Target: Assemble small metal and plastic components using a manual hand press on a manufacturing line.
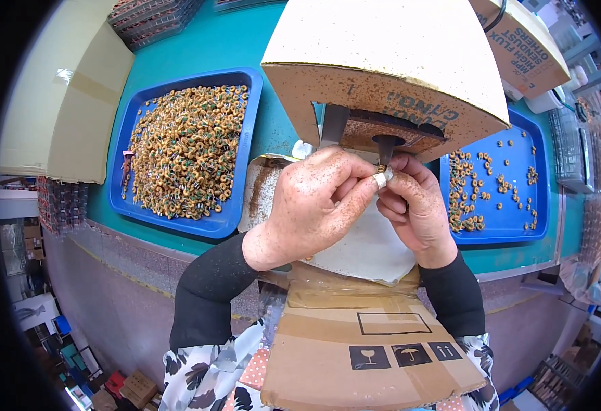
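My left hand [321, 202] and my right hand [417, 212] meet under a cardboard hood [389, 89], fingertips pinched together. Between them shows a small copper-coloured coil [381, 168], right below the tip of a dark spindle [387, 145]; the fingers hide most of it. White wrapping covers some of the fingertips. Brown dust speckles both hands and the hood's front. To the left, a blue tray [242, 161] bears a heap of small ring-shaped wire-wound coils [191, 151]. On the right, another blue tray [499, 236] has fewer coils [465, 185], loosely spread.
A white sheet [362, 250] lies below my hands, and a cardboard flap [376, 356] covers my lap. A large carton [85, 89] stands far left; another carton [523, 48] is at the back right. Stacked trays [153, 20] stand on the green table [184, 58].
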The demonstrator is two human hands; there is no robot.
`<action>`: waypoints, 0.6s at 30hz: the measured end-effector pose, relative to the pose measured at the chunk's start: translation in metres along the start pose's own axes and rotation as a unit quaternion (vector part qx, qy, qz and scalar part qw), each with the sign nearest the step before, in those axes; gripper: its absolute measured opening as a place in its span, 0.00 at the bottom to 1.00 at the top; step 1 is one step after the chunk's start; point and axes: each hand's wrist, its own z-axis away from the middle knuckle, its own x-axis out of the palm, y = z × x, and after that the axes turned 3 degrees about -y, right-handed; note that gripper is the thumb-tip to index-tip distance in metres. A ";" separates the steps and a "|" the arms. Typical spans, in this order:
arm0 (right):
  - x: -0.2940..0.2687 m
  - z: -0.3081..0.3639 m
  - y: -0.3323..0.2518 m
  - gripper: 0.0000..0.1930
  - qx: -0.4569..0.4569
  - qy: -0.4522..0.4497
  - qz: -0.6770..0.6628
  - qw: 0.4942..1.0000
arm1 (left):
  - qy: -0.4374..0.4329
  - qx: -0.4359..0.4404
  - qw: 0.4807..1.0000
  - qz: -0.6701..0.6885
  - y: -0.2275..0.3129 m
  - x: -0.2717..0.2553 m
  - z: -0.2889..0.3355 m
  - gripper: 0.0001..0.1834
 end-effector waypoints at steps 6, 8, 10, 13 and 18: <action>0.002 0.000 -0.002 0.06 0.003 0.008 0.009 1.000 | 0.016 -0.016 1.000 0.002 0.003 0.004 0.002 0.05; 0.000 0.000 -0.002 0.06 0.005 -0.001 0.003 1.000 | 0.013 -0.027 1.000 0.004 0.004 0.004 0.003 0.04; 0.000 0.000 -0.003 0.06 0.007 -0.009 -0.002 1.000 | 0.010 -0.038 0.999 0.006 0.004 0.005 0.004 0.04; -0.001 -0.001 -0.004 0.06 0.022 0.006 0.030 0.999 | 0.024 -0.024 0.999 0.011 0.003 0.007 0.008 0.05; -0.004 0.003 0.001 0.09 0.015 0.011 0.075 0.997 | 0.012 -0.062 0.998 0.007 -0.002 0.007 0.010 0.07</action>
